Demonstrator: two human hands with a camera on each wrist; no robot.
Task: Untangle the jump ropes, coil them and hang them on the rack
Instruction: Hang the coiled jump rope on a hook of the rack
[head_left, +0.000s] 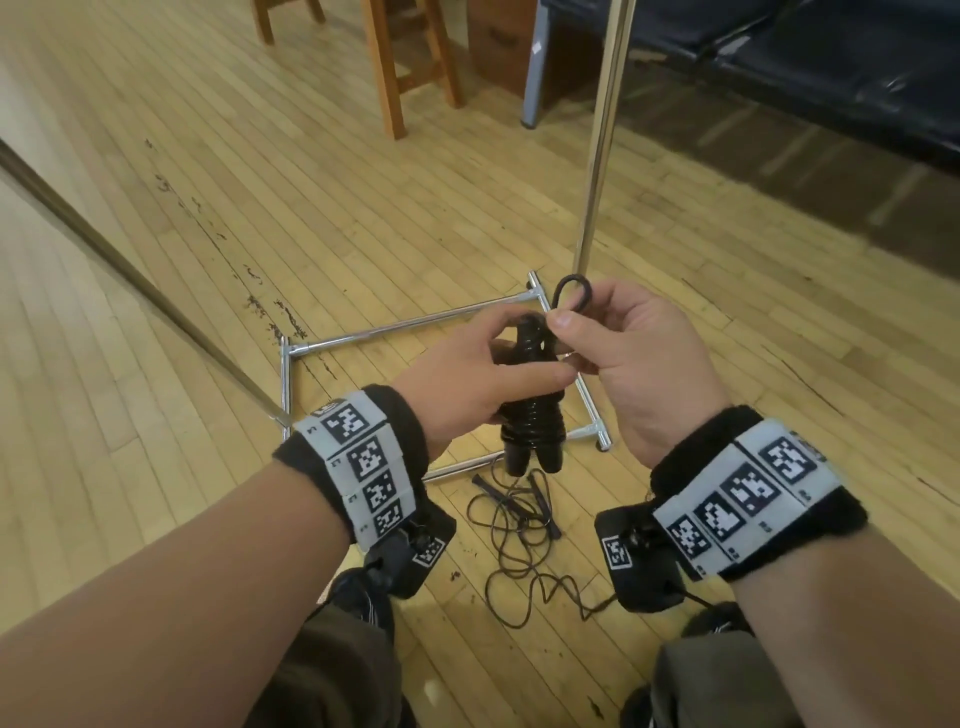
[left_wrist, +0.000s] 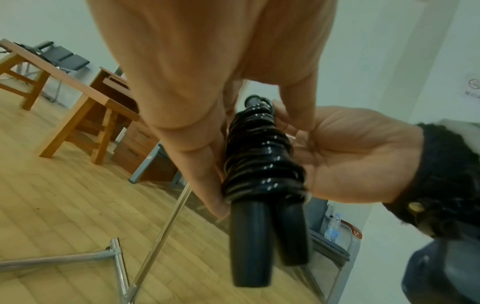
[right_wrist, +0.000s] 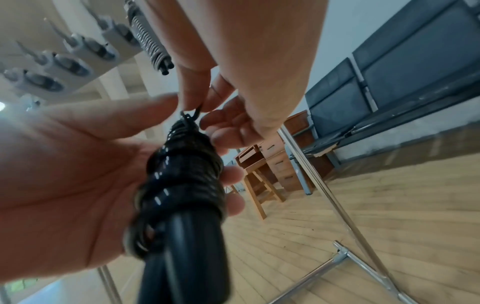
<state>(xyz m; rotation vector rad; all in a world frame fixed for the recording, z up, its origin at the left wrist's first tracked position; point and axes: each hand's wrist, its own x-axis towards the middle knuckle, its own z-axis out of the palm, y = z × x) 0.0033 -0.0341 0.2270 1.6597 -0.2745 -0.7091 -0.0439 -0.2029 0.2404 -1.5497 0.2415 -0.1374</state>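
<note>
Left hand (head_left: 470, 376) gripping coiled jump rope (head_left: 530, 410), right hand (head_left: 631, 358) pinching its loop (head_left: 571, 291)

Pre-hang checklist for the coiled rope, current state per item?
1. Left hand grips black coiled jump rope bundle: ok.
2. Right hand pinches small black end loop above the bundle: ok.
3. Both black handles side by side below the coils: ok.
4. End loop secured against unwinding: cannot tell.
5. Chrome rack upright pole stands just ahead: ok; its hanging bar is out of the head view.
6. Second thin dark rope lies tangled on wooden floor: not ok.
</note>
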